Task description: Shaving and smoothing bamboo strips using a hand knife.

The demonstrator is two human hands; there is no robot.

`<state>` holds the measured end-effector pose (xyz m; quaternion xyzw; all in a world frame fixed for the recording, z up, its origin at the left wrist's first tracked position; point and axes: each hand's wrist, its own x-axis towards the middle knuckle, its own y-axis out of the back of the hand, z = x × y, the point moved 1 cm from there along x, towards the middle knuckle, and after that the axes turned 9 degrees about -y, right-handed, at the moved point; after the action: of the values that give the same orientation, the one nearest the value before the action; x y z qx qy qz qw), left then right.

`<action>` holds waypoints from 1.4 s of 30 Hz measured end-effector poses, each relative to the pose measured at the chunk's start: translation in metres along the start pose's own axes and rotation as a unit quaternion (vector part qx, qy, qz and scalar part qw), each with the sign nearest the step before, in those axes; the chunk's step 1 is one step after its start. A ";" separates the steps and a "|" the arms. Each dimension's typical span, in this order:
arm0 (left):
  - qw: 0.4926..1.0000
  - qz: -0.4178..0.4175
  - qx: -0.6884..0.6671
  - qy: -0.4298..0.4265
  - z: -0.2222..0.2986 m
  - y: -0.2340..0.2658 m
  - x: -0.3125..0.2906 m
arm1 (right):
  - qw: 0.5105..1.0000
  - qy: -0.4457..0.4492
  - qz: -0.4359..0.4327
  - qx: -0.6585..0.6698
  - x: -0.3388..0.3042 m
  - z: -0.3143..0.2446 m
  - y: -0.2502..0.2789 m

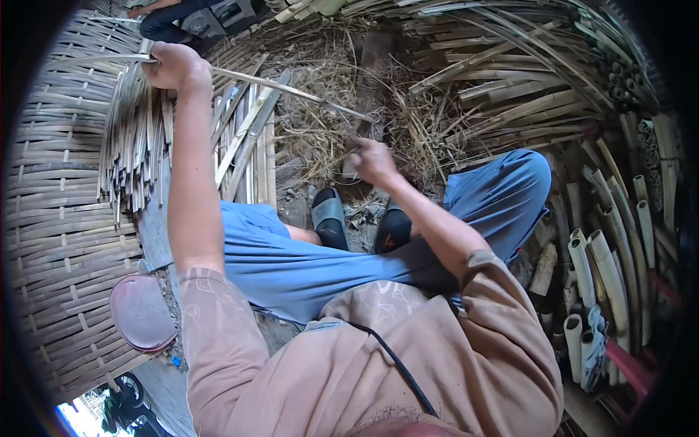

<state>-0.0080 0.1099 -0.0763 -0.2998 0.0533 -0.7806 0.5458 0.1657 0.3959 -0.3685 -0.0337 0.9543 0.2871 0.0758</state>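
My left hand [178, 65], raised at the far left on a straight arm, is closed round a long, thin bamboo strip [273, 85]. One end of the strip sticks out left past the fist; the other slants down to the right, ending just above my right hand. My right hand [375, 162] is a closed fist over the chips in front of my feet. A dark, narrow shape shows at its fingers, too blurred to name. Beyond it lies a dark wooden log [376, 62] among pale bamboo shavings [313, 138].
A woven bamboo panel [58, 197] stands along the left, with a bundle of thin strips [138, 138] against it. Split bamboo [510, 87] is heaped at far right, and bamboo tubes [608, 269] stand at right. A pink-rimmed oval object [143, 312] is by my left elbow. Another person's leg [167, 20] shows at top left.
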 end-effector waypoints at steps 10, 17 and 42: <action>0.995 0.013 0.056 0.078 0.008 0.015 0.008 | 0.954 -0.225 -0.011 -0.196 0.004 0.064 0.028; 0.996 0.009 0.057 0.073 -0.034 0.014 0.032 | 0.993 0.045 0.041 -0.106 -0.010 0.034 -0.015; 0.819 -0.469 -0.309 0.114 -0.013 0.002 0.030 | 0.998 0.029 0.006 0.053 -0.016 -0.070 -0.015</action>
<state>-0.0203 0.0797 -0.0758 -0.3505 0.2068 -0.9133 -0.0174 0.1739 0.3455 -0.3166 -0.0319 0.9702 0.2350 0.0485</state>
